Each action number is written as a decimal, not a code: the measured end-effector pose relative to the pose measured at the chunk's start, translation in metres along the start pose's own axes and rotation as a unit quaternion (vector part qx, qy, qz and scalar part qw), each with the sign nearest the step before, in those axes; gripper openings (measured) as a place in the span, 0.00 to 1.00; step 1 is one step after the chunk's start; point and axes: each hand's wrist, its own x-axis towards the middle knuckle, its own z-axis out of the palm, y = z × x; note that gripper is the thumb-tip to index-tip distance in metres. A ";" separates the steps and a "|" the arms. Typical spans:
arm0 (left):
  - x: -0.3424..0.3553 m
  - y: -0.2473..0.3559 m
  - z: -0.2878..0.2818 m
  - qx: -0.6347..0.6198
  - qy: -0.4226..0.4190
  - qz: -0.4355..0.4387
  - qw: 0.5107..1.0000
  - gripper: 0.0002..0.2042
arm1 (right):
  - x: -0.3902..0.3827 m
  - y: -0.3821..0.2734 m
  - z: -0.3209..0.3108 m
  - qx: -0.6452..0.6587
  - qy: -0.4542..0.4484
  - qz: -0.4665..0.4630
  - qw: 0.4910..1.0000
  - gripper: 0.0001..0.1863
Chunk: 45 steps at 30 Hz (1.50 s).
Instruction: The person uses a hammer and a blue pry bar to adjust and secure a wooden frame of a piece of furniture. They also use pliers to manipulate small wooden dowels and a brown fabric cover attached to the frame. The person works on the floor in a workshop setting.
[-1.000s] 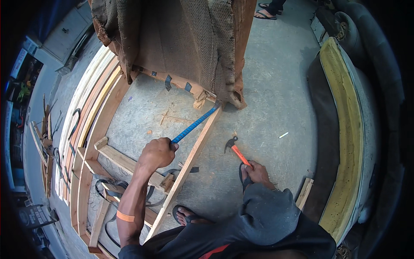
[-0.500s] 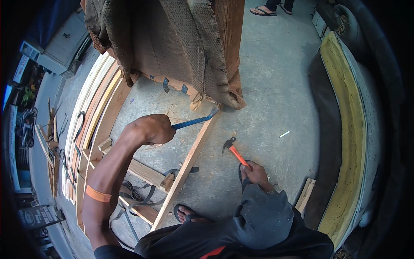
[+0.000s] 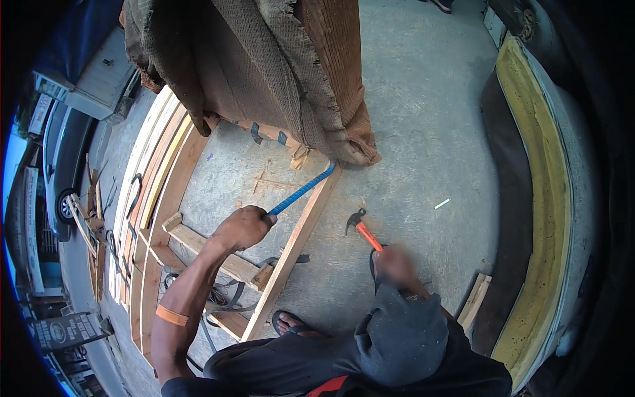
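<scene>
My left hand (image 3: 245, 228) is closed around a blue ribbed pry bar (image 3: 301, 192). The bar's bent tip meets the wooden frame (image 3: 284, 268) at the lower corner of the brown fabric cover (image 3: 264, 86), and the fabric partly hides that tip. In my right hand (image 3: 395, 264) is a claw hammer (image 3: 366, 233) with an orange handle and dark head, held low over the floor near my foot. That hand is blurred. Brown fabric hangs over the upper part of the frame, with torn edges and dark strap ends (image 3: 256, 134) below it.
Long wooden slats (image 3: 155, 145) line the frame's left side. Black straps (image 3: 228, 294) lie among its crosspieces. A yellow foam-edged cushion (image 3: 542, 172) stands at the right beside a wood offcut (image 3: 474, 301). A white stick (image 3: 442, 204) lies on the concrete floor.
My left hand has drawn back down along the pry bar, toward me, and the bar's tip has gone in against the fabric corner. A dark car has appeared at the left.
</scene>
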 end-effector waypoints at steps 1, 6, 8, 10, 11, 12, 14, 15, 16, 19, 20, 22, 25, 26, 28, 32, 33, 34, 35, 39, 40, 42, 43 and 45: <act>0.002 -0.006 0.016 -0.023 0.013 0.002 1.000 0.26 | 0.002 0.004 0.001 -0.004 0.002 -0.010 1.000 0.22; 0.022 -0.032 0.048 -0.069 0.084 0.040 0.993 0.23 | 0.002 0.008 -0.003 -0.084 0.027 -0.028 0.996 0.22; 0.023 -0.035 0.050 -0.050 0.096 0.036 0.993 0.23 | 0.000 0.004 -0.005 -0.086 0.023 -0.018 0.996 0.21; 0.022 -0.040 0.041 -0.048 0.084 0.028 0.995 0.23 | -0.005 0.001 -0.007 -0.097 0.007 -0.015 0.995 0.21; 0.021 -0.043 0.034 -0.047 0.079 0.022 0.996 0.23 | -0.006 0.000 -0.005 -0.103 -0.001 -0.015 0.995 0.20; 0.019 -0.034 0.020 0.012 0.102 0.054 0.993 0.22 | -0.012 0.003 -0.005 -0.102 0.008 -0.005 0.995 0.20; 0.008 -0.009 -0.018 0.070 0.064 0.027 0.995 0.22 | -0.008 0.004 -0.003 -0.100 0.022 -0.008 0.995 0.19; 0.009 -0.006 -0.024 0.084 0.046 0.028 0.995 0.22 | -0.008 0.002 -0.003 -0.105 0.024 -0.006 0.994 0.19; 0.010 -0.006 -0.021 0.078 0.047 0.029 0.995 0.22 | -0.008 0.001 -0.004 -0.110 0.025 -0.005 0.994 0.19; 0.011 -0.014 -0.009 0.052 0.068 0.027 0.996 0.22 | -0.002 -0.002 0.001 -0.108 0.026 -0.018 0.994 0.19; 0.015 -0.019 0.009 0.027 0.077 0.032 0.996 0.22 | -0.004 0.003 0.004 -0.107 0.027 -0.016 0.994 0.19; 0.012 -0.022 0.040 -0.003 0.092 0.032 0.995 0.22 | -0.007 0.004 0.003 -0.110 0.019 -0.017 0.994 0.19; 0.009 -0.031 0.082 -0.050 0.124 0.047 0.990 0.21 | -0.007 -0.009 0.004 -0.106 0.024 -0.020 0.994 0.20; 0.013 -0.030 0.087 -0.051 0.133 0.048 0.989 0.21 | -0.003 -0.011 0.000 -0.104 0.032 -0.023 0.994 0.20; 0.022 -0.032 0.092 -0.054 0.159 0.071 0.983 0.21 | -0.003 -0.008 -0.003 -0.101 0.018 -0.019 0.995 0.21; 0.038 -0.049 0.103 -0.072 0.149 0.090 0.982 0.21 | 0.000 -0.020 -0.008 -0.059 -0.003 0.018 0.998 0.21; 0.039 -0.055 0.133 -0.085 0.166 0.082 0.979 0.21 | 0.000 -0.020 -0.008 -0.072 -0.009 -0.002 0.997 0.22; 0.043 -0.062 0.166 -0.093 0.186 0.080 0.975 0.21 | -0.001 -0.018 -0.005 -0.083 -0.007 -0.022 0.996 0.22; 0.058 -0.064 0.170 -0.100 0.212 0.088 0.968 0.21 | 0.008 -0.018 -0.004 -0.092 0.006 -0.045 0.995 0.23; 0.063 -0.059 0.138 -0.104 0.183 0.083 0.974 0.19 | 0.003 -0.043 -0.032 -0.026 -0.023 -0.007 0.999 0.23; 0.059 -0.061 0.149 -0.110 0.176 0.100 0.973 0.19 | -0.001 -0.024 -0.026 -0.045 -0.018 -0.030 0.998 0.22; 0.057 -0.066 0.156 -0.115 0.177 0.129 0.969 0.20 | 0.000 -0.031 -0.027 -0.072 -0.020 -0.021 0.997 0.22; 0.060 -0.067 0.158 -0.115 0.175 0.141 0.968 0.21 | 0.001 -0.034 -0.028 -0.087 -0.021 -0.018 0.996 0.21; 0.057 -0.067 0.152 -0.128 0.142 0.147 0.970 0.23 | 0.001 -0.037 -0.032 -0.089 -0.027 -0.008 0.996 0.20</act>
